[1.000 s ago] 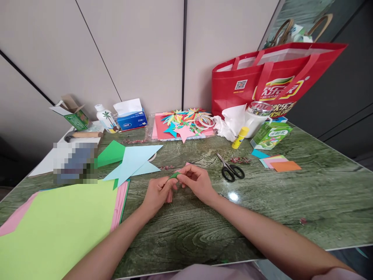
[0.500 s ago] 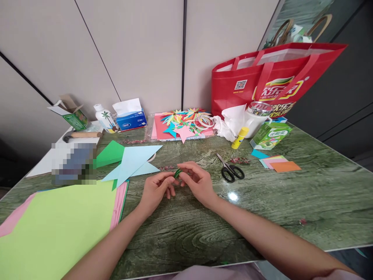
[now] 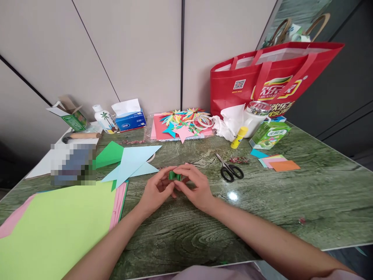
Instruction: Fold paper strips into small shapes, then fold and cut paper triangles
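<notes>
Green folded paper (image 3: 175,176) in the grip of left hand (image 3: 155,190) and right hand (image 3: 196,186), fingers of both curled, fingertips pinching it.

- so the green paper (image 3: 172,176) is a small piece, pretty solid green, no print that I can spot
- it's folded, kinda standing open, with a darker gap showing around the middle
- sits between the fingertips of the left hand (image 3: 155,189) and right hand (image 3: 196,185), over the desk (image 3: 262,202), edges partly hidden
</notes>
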Tool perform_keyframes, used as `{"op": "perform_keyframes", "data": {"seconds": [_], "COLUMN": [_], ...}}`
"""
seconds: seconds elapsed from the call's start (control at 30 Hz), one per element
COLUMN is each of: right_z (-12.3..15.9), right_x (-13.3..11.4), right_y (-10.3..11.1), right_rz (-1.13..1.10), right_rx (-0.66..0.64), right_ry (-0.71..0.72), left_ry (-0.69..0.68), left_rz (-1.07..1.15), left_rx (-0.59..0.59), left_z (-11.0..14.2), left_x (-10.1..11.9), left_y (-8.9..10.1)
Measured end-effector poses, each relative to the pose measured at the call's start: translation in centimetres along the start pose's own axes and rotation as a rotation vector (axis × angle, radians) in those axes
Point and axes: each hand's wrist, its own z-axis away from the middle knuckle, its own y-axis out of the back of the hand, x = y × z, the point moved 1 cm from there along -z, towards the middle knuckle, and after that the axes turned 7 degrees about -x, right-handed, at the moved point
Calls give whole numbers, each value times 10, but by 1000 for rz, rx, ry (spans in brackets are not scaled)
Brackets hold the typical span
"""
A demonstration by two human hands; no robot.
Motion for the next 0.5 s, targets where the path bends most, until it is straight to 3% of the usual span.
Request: {"op": "perform_keyframes", "data": {"seconds": [0.3,0.5], "right_z": [-3,-5], "right_x": [2,13], "right_y": [0,6], "right_rz": [55,208], "right_rx": [-44,341], "right_ry": [53,-115], "left_ry": [-9,-95], "left_rz": [57,137], "left_rx": [80,219], "left_z": [-2,-5], "left_x": [0,-1], "left_y": [1,6]}}
